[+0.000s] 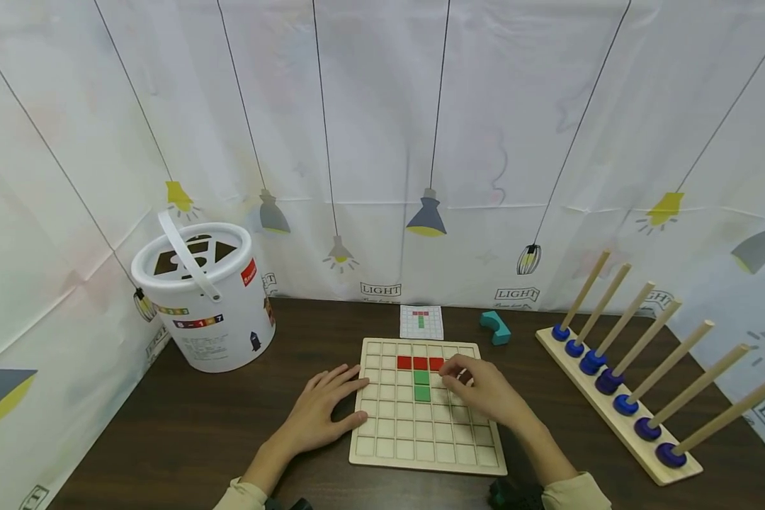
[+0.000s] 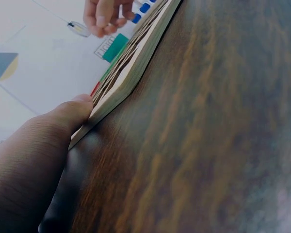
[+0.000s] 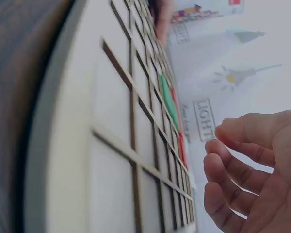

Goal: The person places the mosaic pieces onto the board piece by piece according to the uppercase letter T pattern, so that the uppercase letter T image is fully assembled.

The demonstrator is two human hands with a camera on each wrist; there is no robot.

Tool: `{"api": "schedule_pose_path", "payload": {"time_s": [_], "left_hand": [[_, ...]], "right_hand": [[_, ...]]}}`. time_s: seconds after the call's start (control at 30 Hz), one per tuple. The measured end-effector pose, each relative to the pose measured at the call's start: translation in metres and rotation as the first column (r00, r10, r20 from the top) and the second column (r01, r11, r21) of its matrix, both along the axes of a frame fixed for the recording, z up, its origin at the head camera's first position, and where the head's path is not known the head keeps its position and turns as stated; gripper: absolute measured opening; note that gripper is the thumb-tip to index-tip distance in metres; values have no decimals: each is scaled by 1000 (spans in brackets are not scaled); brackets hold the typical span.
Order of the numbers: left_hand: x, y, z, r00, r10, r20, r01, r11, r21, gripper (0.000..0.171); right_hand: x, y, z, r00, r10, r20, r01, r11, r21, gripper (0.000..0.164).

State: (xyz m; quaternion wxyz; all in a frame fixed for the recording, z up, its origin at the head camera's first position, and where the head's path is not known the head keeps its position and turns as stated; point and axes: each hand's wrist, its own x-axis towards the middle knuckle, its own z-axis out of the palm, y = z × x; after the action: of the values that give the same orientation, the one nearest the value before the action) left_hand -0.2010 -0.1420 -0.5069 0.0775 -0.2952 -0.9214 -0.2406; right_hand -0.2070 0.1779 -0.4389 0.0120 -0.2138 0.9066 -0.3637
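A wooden grid board [image 1: 395, 429] lies on the table with three red squares [image 1: 404, 363] in a row. Two green squares [image 1: 422, 393] run down below the middle red one. My left hand [image 1: 321, 411] rests on the table, its spread fingers touching the board's left edge; in the left wrist view the thumb [image 2: 70, 114] lies against that edge. Over the board's right part is my right hand [image 1: 478, 386], close to the rightmost red square. In the right wrist view, the right hand [image 3: 257, 170] has loosely bent fingers, with nothing visible between thumb and fingertips.
A small printed card [image 1: 430, 330] with a red and green T pattern lies behind the board, beside a teal arch block [image 1: 496, 327]. A white lidded bucket [image 1: 219, 340] stands at the left. At right, a peg rack [image 1: 644, 453] bears blue and purple rings.
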Motion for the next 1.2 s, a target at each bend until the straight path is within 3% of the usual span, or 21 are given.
{"api": "schedule_pose_path", "payload": {"time_s": [0.33, 0.57, 0.77, 1.0, 1.2], "left_hand": [[2, 0, -1, 1000, 0, -13, 0, 1000, 10, 57], [2, -1, 0, 1000, 0, -5, 0, 1000, 16, 58], [1, 1, -1, 1000, -5, -23, 6, 1000, 22, 57], [1, 1, -2, 999, -7, -38, 7, 1000, 3, 56], [1, 1, -1, 1000, -5, -14, 6, 1000, 18, 57]], "right_hand": [[6, 43, 5, 995, -76, 57, 74, 997, 35, 15], [15, 68, 3, 997, -77, 28, 74, 993, 97, 19], [26, 86, -2, 995, -73, 66, 59, 978, 202, 37], [33, 94, -8, 994, -73, 76, 54, 971, 233, 42], [33, 90, -10, 991, -118, 64, 97, 959, 265, 39]]}}
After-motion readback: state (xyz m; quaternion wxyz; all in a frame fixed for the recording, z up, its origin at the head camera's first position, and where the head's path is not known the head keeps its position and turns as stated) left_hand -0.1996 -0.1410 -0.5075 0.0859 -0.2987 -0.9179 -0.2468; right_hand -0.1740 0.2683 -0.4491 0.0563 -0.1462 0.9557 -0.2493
